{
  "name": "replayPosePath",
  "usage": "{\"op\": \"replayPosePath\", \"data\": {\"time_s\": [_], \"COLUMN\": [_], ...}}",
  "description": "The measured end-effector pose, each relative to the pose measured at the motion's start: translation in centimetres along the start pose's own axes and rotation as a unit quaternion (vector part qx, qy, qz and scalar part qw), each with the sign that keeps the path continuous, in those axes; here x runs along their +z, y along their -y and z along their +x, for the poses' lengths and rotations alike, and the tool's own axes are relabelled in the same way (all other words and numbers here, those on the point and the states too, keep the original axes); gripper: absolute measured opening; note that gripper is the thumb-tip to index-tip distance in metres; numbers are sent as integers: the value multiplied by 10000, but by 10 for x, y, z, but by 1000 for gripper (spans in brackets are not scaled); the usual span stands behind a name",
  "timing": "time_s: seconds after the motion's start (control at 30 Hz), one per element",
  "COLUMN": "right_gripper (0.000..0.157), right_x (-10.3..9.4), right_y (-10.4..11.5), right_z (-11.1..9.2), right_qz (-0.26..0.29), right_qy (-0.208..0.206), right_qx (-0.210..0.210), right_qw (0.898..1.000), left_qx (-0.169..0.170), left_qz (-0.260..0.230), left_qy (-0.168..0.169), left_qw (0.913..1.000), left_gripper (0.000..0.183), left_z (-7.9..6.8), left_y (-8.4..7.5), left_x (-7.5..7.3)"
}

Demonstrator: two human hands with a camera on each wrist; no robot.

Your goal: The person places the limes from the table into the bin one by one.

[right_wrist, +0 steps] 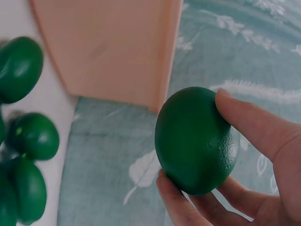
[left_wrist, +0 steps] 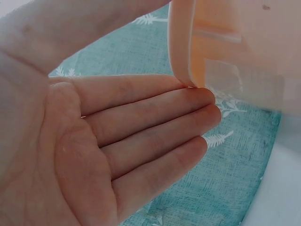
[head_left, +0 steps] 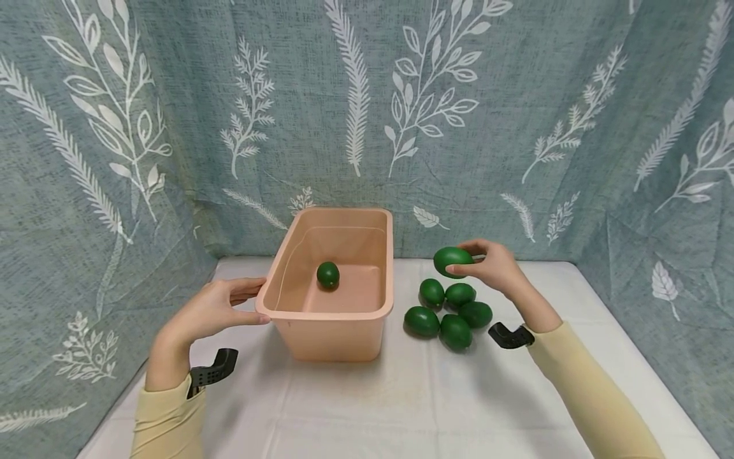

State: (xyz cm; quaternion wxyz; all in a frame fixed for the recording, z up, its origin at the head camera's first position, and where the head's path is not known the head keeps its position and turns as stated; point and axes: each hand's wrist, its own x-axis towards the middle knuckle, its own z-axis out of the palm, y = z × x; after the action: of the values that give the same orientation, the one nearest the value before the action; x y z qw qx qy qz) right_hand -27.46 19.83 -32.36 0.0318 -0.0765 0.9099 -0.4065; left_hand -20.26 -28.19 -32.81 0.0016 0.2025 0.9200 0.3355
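White table: apparently open gap between bin rim and held fruit.

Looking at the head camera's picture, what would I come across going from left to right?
Left sleeve → left hand → peach-coloured bin → leftmost green oval object on the table → held green oval object → right hand → right sleeve.

Tub: on counter, one fruit inside
Five fruits: on counter, right of tub
Held fruit: in right fingers
Curtain: behind counter
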Motion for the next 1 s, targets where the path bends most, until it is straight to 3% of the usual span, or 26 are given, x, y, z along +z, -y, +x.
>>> {"op": "replayPosePath", "data": {"time_s": [1.0], "right_gripper": [63], "right_x": [42], "right_y": [99], "right_z": [25], "right_qz": [-125], "right_qy": [628], "right_qx": [-556], "right_qw": [9964], "left_qx": [-43], "left_qz": [-13], "left_qy": [3], "left_qw": [10000], "left_gripper": [72], "left_z": [1], "left_y": [1], "left_x": [0]}}
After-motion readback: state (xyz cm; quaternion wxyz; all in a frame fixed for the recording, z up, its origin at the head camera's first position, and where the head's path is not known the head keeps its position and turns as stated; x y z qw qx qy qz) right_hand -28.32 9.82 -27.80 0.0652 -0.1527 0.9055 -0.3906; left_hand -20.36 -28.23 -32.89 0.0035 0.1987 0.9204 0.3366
